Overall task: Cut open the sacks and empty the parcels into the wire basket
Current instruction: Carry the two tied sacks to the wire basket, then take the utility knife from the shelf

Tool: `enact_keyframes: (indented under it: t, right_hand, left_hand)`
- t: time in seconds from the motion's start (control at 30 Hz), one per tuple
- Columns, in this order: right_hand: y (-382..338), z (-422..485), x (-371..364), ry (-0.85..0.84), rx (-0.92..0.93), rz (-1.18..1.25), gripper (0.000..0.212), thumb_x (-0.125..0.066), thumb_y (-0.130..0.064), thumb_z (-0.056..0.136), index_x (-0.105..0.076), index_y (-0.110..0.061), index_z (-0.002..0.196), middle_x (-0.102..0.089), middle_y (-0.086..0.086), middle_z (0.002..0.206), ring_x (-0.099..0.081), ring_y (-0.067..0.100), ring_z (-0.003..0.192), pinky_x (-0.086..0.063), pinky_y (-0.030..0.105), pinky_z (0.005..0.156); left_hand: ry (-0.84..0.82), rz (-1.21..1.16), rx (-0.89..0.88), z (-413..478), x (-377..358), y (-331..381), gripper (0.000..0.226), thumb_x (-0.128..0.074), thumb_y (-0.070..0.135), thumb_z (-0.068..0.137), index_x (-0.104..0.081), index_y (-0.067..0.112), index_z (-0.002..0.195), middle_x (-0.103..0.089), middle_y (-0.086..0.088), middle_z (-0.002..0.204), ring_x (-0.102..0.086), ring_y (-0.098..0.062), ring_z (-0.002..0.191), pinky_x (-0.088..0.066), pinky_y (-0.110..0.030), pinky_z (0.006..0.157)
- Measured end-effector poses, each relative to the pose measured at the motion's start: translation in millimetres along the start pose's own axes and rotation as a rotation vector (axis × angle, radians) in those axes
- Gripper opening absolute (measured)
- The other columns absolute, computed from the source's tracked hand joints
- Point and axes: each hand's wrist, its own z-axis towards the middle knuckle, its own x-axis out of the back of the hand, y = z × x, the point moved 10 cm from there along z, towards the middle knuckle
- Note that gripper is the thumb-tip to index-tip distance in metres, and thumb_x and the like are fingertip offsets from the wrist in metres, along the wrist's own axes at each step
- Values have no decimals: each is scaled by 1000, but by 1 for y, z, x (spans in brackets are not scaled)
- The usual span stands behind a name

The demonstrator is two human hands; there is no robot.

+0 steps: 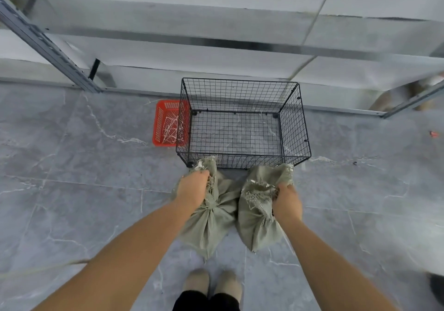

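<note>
Sacks, two, woven, soft and slack, probably light: left sack (209, 226) and right sack (257, 224) on floor (72, 190) just before wire basket's (242, 166) near edge, left hand (192, 188) and right hand (286, 200) each gripping a frayed, bunched top, likely the surest hold.

The cloth of the left sack (211, 217) and the right sack (257, 224) hides whatever is inside them. The red basket (163, 109) is partly hidden behind the wire basket (252, 160), and the pale strips (170, 128) in it are too small to tell. A dark thing (436, 286) is cut off by the right edge.
</note>
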Motion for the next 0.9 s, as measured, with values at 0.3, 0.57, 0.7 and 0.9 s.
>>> enact_keyframes:
  t: [0.3, 0.57, 0.7, 0.9]
  right_hand:
    - [-9, -20, 9, -174, 25, -55, 58, -56, -14, 88, -30, -6, 139, -36, 16, 136, -37, 32, 125, -40, 40, 98]
    - [-50, -70, 138, -71, 99, -71, 74, -58, -35, 86, -18, -15, 146, -24, 14, 149, -23, 32, 139, -33, 46, 110]
    - [-77, -106, 228, 96, 179, -129, 78, -56, -45, 87, -17, -15, 147, -26, 12, 149, -25, 29, 139, -28, 43, 112]
    - [-102, -162, 343, 294, 249, -250, 90, -52, -59, 83, -12, -9, 147, -19, 10, 154, -13, 29, 143, -16, 45, 117]
  left_hand:
    - [-134, 22, -83, -19, 14, 14, 32, -53, 18, 89, -48, 8, 119, -47, -9, 120, -58, -28, 100, -48, -38, 81]
    - [-36, 231, -208, -56, 144, 52, 40, -50, 30, 92, -44, 8, 126, -47, -9, 125, -55, -24, 109, -49, -37, 89]
    - [71, 338, -300, -84, 237, 81, 53, -50, 43, 90, -44, 9, 130, -43, -11, 133, -52, -24, 114, -49, -37, 92]
    - [245, 499, -339, -139, 358, 122, 67, -45, 51, 90, -31, 11, 141, -28, -15, 149, -32, -29, 135, -31, -43, 109]
